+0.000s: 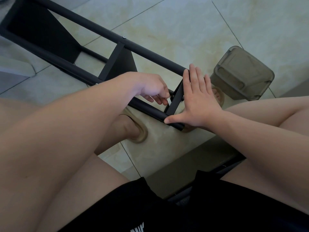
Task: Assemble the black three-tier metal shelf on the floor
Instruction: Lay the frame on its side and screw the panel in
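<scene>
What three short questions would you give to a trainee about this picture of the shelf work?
1. True or false: the right hand grips the shelf frame with curled fingers.
2. Which thing stands on the floor beyond the right hand? A) a grey translucent container; B) a red toolbox; C) a cardboard box.
3. Fill in: the shelf frame lies on a ___ floor.

Key: 1 false, its fingers lie straight against the nearest panel; 2 A; 3 tiled.
</scene>
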`<action>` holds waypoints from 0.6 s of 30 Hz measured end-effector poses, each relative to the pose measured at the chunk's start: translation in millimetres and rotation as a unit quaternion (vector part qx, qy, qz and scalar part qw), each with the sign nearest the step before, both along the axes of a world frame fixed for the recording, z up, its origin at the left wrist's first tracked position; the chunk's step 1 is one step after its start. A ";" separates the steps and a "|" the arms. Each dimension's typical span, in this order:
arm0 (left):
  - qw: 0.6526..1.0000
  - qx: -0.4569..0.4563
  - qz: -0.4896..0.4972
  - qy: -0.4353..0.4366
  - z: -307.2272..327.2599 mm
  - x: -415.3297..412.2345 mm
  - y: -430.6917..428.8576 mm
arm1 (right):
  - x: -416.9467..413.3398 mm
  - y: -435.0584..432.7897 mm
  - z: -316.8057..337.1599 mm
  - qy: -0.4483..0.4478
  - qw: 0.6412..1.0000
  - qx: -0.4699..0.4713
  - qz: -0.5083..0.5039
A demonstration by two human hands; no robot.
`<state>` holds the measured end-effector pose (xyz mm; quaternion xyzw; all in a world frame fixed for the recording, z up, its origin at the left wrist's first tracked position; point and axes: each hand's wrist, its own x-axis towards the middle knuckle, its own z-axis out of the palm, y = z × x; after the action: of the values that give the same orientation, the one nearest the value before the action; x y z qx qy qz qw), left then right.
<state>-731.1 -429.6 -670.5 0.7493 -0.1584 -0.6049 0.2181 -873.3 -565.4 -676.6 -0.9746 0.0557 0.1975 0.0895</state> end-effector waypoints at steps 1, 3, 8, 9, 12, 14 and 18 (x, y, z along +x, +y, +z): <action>1.000 0.001 -0.006 0.001 0.1 1.2 0.8 | -0.1 0.0 0.0 0.000 1.000 0.001 -0.001; 1.000 0.004 -0.020 -0.001 0.9 2.8 2.0 | -0.3 0.0 0.1 -0.001 1.000 -0.001 0.000; 0.997 0.020 -0.069 -0.019 5.1 5.5 3.3 | 0.2 0.0 0.8 -0.001 1.000 -0.003 0.002; 0.996 0.023 -0.077 -0.023 5.9 5.5 3.5 | 0.2 -0.1 0.9 0.000 1.000 -0.004 0.002; 0.994 0.030 -0.098 -0.036 6.8 5.3 4.2 | 0.4 -0.5 1.2 0.002 1.000 -0.006 0.004; 0.991 0.032 -0.118 -0.045 7.7 4.5 4.6 | 0.5 -0.6 1.1 0.003 1.000 -0.002 0.002; 0.984 0.034 -0.158 -0.074 8.2 2.3 5.1 | -0.2 -0.7 0.6 0.001 1.000 0.004 0.000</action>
<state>-728.9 -424.5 -662.3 0.7643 -0.2703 -0.5797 0.0817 -873.4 -566.1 -676.0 -0.9740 0.0551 0.1986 0.0937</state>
